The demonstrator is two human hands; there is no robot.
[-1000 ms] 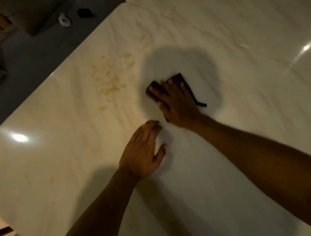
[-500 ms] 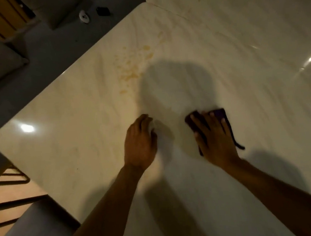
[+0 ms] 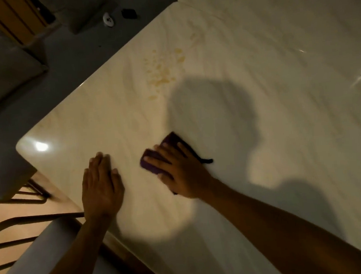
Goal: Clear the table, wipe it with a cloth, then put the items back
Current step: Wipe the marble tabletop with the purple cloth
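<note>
Fingers [image 3: 165, 148] of your right hand [image 3: 183, 173] lie spread and nearly straight across a folded dark purple cloth [image 3: 153, 163], pressing it flat against the pale cream marble-patterned table [image 3: 257, 88]; nothing is pinched or curled round, the palm simply bears down on the fabric. You can see the cloth's edges poking out past your fingertips on the far and left sides, and a thin dark tail of it [image 3: 205, 160] trailing out to the right of your hand. Your left hand [image 3: 101, 185] rests just beside it, apart from the cloth, palm down with fingers straight and together on the bare tabletop near the table's rounded corner [image 3: 21, 148]. Farther out on the table, beyond both hands, you have a scatter of yellowish-brown stains [image 3: 162, 71], well apart from the cloth. Your head and shoulder cast a broad shadow [image 3: 216, 113] over the surface to the right of the stains. Off the table's edge, at the top left, a small white round object [image 3: 108, 20] and a small black object [image 3: 128, 13] lie on the grey floor; what they are you cannot tell.
</note>
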